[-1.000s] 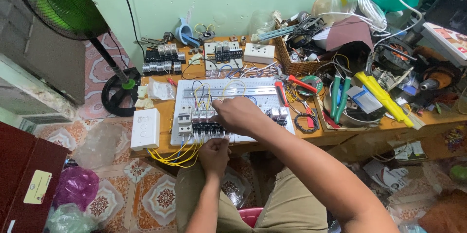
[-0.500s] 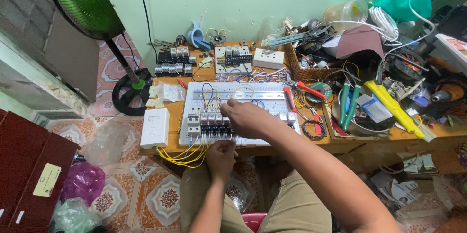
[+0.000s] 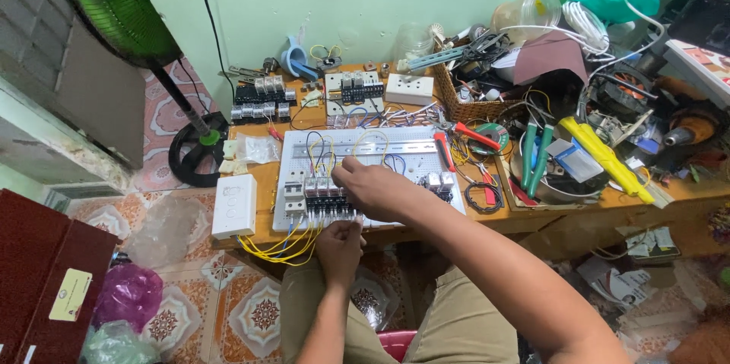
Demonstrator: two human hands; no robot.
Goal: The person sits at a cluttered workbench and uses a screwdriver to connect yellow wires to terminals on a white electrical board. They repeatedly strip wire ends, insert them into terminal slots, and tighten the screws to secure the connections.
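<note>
Steady the breaker row (image 3: 323, 195) with right hand (image 3: 372, 189), fingers curled over it; left hand (image 3: 340, 246) fingers pinching yellow wires (image 3: 281, 246) below—feed straight, seat fully.

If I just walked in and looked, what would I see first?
First, two hands at the front edge of a white wiring board in the middle of the table: the right hand rests on a row of breakers, the left hand is just below them, by yellow wires hanging off the edge. To the right lies a messy heap of tools, with a yellow tool and green-handled pliers. A green fan stands far left.
</note>
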